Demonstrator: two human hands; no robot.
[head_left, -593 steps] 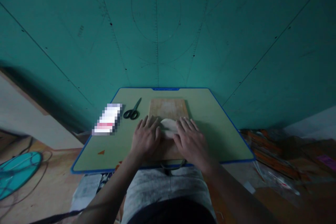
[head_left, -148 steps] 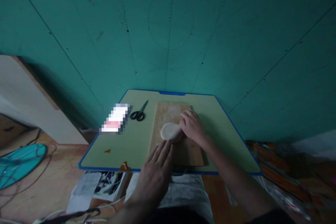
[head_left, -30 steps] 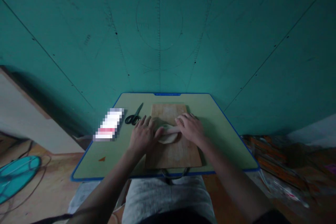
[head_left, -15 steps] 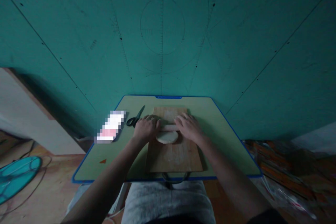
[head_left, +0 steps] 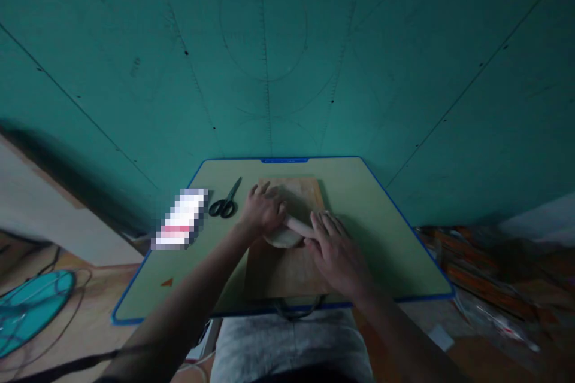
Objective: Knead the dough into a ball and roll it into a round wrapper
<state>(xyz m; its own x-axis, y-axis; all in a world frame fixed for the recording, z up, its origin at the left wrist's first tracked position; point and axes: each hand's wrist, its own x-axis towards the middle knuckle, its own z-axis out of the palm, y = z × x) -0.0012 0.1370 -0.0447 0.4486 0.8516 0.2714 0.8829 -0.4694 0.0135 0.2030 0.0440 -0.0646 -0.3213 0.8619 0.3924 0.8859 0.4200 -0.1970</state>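
A pale rolling pin (head_left: 300, 227) lies slanted across a flat round of dough (head_left: 282, 239), its right end nearer to me than its left. My left hand (head_left: 264, 210) is closed over the far-left end of the pin. On the other end rests my right hand (head_left: 335, 246), thumb beneath and fingers laid over the pin. Both hands partly cover the dough and hide the pin's ends. Underneath is a wooden cutting board (head_left: 283, 275) with a dark handle (head_left: 299, 313) at its near edge.
Black-handled scissors (head_left: 224, 206) lie left of the board on the blue-edged table (head_left: 381, 221). A blurred-out phone-like object (head_left: 182, 218) sits farther left, with a small orange triangle (head_left: 167, 282) nearer me. A green wall (head_left: 287, 114) rises behind the table.
The rolling pin has turned from nearly level to slanted. My right hand has come nearer to me and slightly right, while my left remains at the other end. The view has shifted a little.
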